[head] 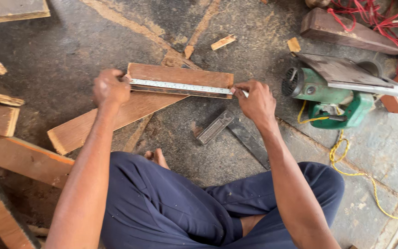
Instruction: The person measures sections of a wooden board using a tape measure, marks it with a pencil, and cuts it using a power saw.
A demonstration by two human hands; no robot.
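while the person sits cross-legged on the concrete floor (61, 60), one metal ruler (180, 87) lies along the near edge of one short wooden board (180, 76). the left hand (110, 87) is closed on the ruler's left end at the board's corner; the right hand (256, 100) pinches the ruler's right end, fingers together, just past the board's right edge. the short board rests on top of one longer plank (111, 117) that runs diagonally under it. one try square (229, 129) lies on the floor near the right hand, not touching it. one green electric planer (330, 92) stands further right, with one yellow cord (346, 166) trailing from it. three small wood offcuts (223, 42) lie beyond the board. several planks (19, 157) lie stacked at left; exact count unclear. no containers visible.
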